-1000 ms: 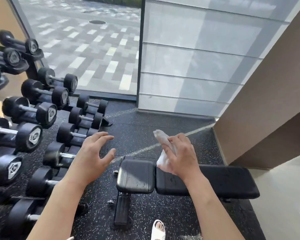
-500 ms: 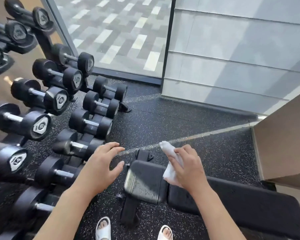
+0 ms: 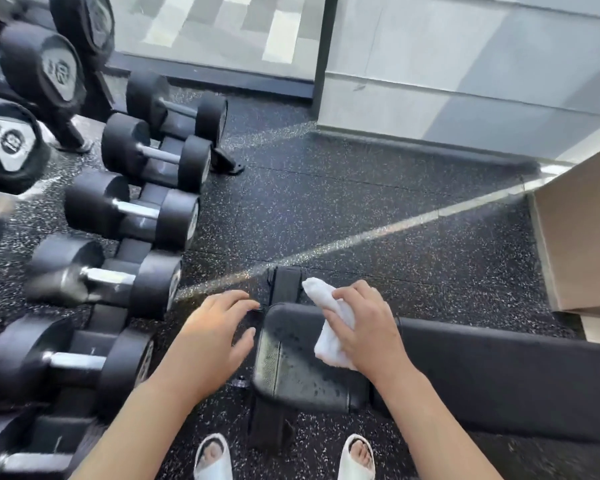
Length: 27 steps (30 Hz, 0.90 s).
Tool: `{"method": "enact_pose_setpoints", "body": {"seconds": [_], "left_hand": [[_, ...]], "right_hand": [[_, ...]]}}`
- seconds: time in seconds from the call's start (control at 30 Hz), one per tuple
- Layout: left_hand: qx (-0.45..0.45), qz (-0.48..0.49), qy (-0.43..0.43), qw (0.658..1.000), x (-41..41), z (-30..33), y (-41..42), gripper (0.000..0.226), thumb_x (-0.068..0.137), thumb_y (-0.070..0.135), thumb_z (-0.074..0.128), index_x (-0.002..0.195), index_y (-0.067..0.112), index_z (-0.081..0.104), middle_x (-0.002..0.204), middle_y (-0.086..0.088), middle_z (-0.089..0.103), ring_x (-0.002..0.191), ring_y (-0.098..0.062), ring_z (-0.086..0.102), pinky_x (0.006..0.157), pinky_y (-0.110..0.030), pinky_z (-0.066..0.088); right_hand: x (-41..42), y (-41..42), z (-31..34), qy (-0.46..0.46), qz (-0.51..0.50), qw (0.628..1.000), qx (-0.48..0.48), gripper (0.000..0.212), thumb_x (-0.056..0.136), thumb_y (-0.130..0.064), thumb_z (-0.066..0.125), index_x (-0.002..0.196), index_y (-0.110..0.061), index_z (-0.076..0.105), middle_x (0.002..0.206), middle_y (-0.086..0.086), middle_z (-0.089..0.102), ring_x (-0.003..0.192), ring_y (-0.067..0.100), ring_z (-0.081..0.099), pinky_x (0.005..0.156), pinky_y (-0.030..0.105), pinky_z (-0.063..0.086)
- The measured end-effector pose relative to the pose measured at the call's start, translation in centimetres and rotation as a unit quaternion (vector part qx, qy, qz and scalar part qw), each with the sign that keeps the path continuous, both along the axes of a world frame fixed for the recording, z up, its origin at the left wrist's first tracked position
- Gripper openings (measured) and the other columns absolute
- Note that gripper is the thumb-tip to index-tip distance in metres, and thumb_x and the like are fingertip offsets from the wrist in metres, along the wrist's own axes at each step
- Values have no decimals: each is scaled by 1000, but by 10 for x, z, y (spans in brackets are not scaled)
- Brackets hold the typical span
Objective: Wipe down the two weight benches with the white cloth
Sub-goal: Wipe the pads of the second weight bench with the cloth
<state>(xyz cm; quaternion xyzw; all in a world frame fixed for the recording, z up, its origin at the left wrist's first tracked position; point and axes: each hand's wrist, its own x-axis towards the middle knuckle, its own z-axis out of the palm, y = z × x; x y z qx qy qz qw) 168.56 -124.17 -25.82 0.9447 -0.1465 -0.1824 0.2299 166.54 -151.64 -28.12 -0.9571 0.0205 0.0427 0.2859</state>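
Note:
A black padded weight bench (image 3: 492,379) lies flat across the lower middle and right, its short seat pad (image 3: 291,368) at its left end showing wet specks. My right hand (image 3: 364,327) grips a bunched white cloth (image 3: 329,337) right over the gap between seat pad and long pad; whether the cloth touches the pad I cannot tell. My left hand (image 3: 212,337) hovers just left of the seat pad, fingers spread and holding nothing. Only one bench is in view.
A rack of black dumbbells (image 3: 111,216) fills the left side, close to my left arm. Speckled black rubber floor (image 3: 343,209) stretches beyond the bench to a glass wall (image 3: 222,32) and grey panels. A beige wall corner (image 3: 582,237) stands at right. My feet in white sandals (image 3: 212,459) stand under the bench edge.
I have come closer and bent lower over the bench. Both hands have dropped toward the seat pad, the right one bringing the cloth down over it.

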Motion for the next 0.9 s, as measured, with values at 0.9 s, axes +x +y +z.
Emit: {"method": "enact_pose_setpoints", "body": {"seconds": [0.9], "left_hand": [[-143, 127, -28, 981, -67, -298, 30, 14, 104, 17, 56, 113, 22, 65, 121, 15, 57, 117, -10, 57, 99, -8, 37]], "right_hand": [[-53, 114, -312, -123, 66, 989, -42, 18, 92, -32, 69, 106, -21, 72, 101, 1, 60, 88, 26, 49, 72, 40, 37]]}}
